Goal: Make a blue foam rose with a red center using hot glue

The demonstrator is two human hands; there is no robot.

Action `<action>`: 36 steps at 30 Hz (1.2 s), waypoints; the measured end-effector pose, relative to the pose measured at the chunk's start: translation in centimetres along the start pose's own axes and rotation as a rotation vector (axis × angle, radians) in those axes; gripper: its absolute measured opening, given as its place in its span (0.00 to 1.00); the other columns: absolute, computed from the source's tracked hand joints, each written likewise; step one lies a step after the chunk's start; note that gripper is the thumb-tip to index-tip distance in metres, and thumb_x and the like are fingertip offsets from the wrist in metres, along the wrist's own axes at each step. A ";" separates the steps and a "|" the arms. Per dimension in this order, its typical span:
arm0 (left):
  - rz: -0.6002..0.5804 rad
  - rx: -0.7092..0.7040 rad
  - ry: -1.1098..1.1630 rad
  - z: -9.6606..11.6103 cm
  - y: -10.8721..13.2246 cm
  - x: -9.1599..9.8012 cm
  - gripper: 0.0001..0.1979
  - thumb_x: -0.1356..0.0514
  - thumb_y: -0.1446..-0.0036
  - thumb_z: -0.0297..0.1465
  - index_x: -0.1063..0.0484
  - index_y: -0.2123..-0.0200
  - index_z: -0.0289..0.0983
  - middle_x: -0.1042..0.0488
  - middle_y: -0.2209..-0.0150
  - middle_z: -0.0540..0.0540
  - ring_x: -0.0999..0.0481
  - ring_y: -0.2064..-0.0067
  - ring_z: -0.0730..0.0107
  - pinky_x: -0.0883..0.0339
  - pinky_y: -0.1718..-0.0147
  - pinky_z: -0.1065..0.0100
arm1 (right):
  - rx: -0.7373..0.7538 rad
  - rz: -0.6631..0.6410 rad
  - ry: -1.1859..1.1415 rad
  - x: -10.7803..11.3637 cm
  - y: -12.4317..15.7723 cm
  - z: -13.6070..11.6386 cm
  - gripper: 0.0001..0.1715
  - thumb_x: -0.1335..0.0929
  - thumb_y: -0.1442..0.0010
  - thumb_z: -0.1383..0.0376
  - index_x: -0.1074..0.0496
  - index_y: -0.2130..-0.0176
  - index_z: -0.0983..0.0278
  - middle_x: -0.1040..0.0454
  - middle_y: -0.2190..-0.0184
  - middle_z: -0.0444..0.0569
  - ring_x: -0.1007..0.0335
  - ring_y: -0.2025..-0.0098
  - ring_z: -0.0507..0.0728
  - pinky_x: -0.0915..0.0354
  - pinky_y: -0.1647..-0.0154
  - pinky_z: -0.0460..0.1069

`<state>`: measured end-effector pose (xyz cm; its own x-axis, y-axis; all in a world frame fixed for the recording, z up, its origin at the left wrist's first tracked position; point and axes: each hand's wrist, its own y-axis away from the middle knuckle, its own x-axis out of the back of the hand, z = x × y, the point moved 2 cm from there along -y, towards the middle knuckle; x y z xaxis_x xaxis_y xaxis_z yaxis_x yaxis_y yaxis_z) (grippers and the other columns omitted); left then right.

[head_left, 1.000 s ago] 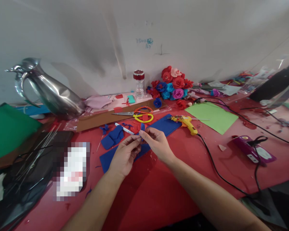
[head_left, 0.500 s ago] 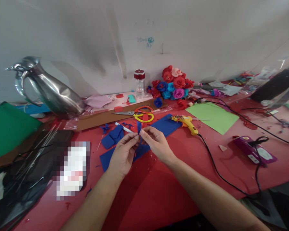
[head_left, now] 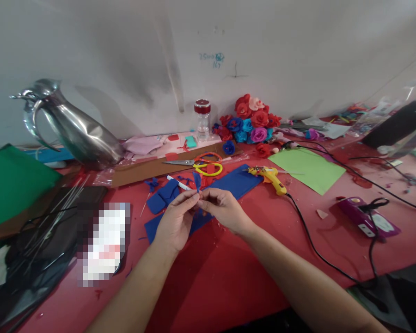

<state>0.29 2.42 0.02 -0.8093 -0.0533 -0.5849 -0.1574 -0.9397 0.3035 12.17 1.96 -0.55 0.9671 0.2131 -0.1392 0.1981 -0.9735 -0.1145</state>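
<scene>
A small piece of blue crepe paper (head_left: 197, 180) stands up from between my fingertips, narrow at the base and wider at the top. My left hand (head_left: 178, 217) pinches its lower end between thumb and forefinger. My right hand (head_left: 225, 208) is closed at the same spot, thumb and fingers pressed on the paper's base. Under and behind both hands lies a long blue paper strip (head_left: 249, 182). Cut blue pieces (head_left: 162, 196) and a white pen (head_left: 178, 183) are just left of the fingertips. Scissors (head_left: 208, 169) with yellow and orange handles lie beyond them.
A yellow glue gun (head_left: 272, 179) lies at right, its black cord running to a purple power strip (head_left: 367, 217). Paper flowers (head_left: 253, 121), a glass jar (head_left: 203, 121) and a steel jug (head_left: 79, 127) stand along the wall. Green paper (head_left: 308, 167) lies at right.
The blue paper piece has shifted slightly left and now tilts left. My right hand's fingers have slid down to its base, beside the left fingertips.
</scene>
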 end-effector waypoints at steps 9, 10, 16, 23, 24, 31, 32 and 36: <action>-0.093 -0.069 -0.075 0.2 0.0 0.1 0.10 0.27 0.63 0.34 0.22 0.77 0.38 0.23 0.72 0.50 0.28 0.67 0.73 0.35 0.64 0.71 | -0.018 -0.032 0.093 0.1 0.2 -0.2 0.07 0.31 0.46 0.61 0.31 0.71 0.63 0.33 0.78 0.40 0.40 0.76 0.49 0.42 0.74 0.45; -0.090 -0.073 -0.085 0.3 0.0 0.1 0.10 0.27 0.63 0.34 0.23 0.77 0.38 0.23 0.72 0.51 0.28 0.67 0.74 0.35 0.64 0.71 | -0.010 -0.032 0.104 0.1 0.2 -0.2 0.07 0.32 0.46 0.62 0.31 0.72 0.63 0.33 0.78 0.41 0.40 0.76 0.49 0.42 0.74 0.46; -0.066 -0.091 -0.140 0.4 -0.1 0.2 0.10 0.27 0.64 0.31 0.24 0.79 0.37 0.25 0.73 0.51 0.29 0.69 0.75 0.35 0.65 0.72 | 0.001 -0.026 0.179 0.1 0.2 -0.1 0.07 0.33 0.47 0.62 0.32 0.74 0.63 0.33 0.78 0.41 0.40 0.74 0.50 0.43 0.71 0.46; -0.061 -0.115 -0.174 0.6 -0.1 0.2 0.10 0.26 0.67 0.32 0.24 0.80 0.36 0.24 0.73 0.50 0.29 0.68 0.73 0.35 0.64 0.71 | 0.019 -0.035 0.186 0.1 0.2 0.0 0.10 0.34 0.45 0.61 0.34 0.75 0.63 0.35 0.78 0.41 0.42 0.74 0.50 0.45 0.71 0.46; -0.063 -0.118 -0.177 0.6 -0.1 0.2 0.10 0.27 0.66 0.32 0.24 0.80 0.36 0.25 0.74 0.51 0.29 0.68 0.74 0.35 0.64 0.71 | 0.019 -0.035 0.190 0.1 0.1 0.0 0.10 0.33 0.45 0.61 0.34 0.75 0.63 0.35 0.78 0.41 0.42 0.74 0.50 0.45 0.71 0.46; -0.083 -0.120 -0.182 0.5 -0.2 0.3 0.09 0.27 0.65 0.32 0.23 0.80 0.36 0.24 0.73 0.50 0.29 0.67 0.73 0.36 0.63 0.71 | 0.021 -0.029 0.169 0.1 0.1 0.1 0.10 0.33 0.46 0.60 0.34 0.75 0.63 0.35 0.78 0.41 0.41 0.73 0.50 0.43 0.70 0.46; -0.078 -0.120 -0.182 0.5 -0.2 0.4 0.09 0.27 0.65 0.32 0.24 0.80 0.36 0.24 0.73 0.50 0.29 0.67 0.73 0.36 0.63 0.71 | 0.022 -0.028 0.168 0.1 0.1 0.1 0.10 0.33 0.46 0.60 0.33 0.74 0.63 0.34 0.77 0.41 0.40 0.73 0.50 0.42 0.70 0.46; -0.051 -0.138 -0.202 0.6 -0.2 0.4 0.10 0.27 0.65 0.30 0.26 0.82 0.36 0.27 0.76 0.51 0.30 0.70 0.74 0.37 0.66 0.71 | 0.026 -0.031 0.184 0.0 0.2 0.0 0.08 0.33 0.46 0.61 0.32 0.73 0.63 0.33 0.77 0.42 0.40 0.73 0.50 0.42 0.70 0.46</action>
<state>-0.40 2.79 0.18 -0.9013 0.0509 -0.4302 -0.1333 -0.9775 0.1637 12.24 1.82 -0.62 0.9741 0.2213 0.0467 0.2258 -0.9637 -0.1421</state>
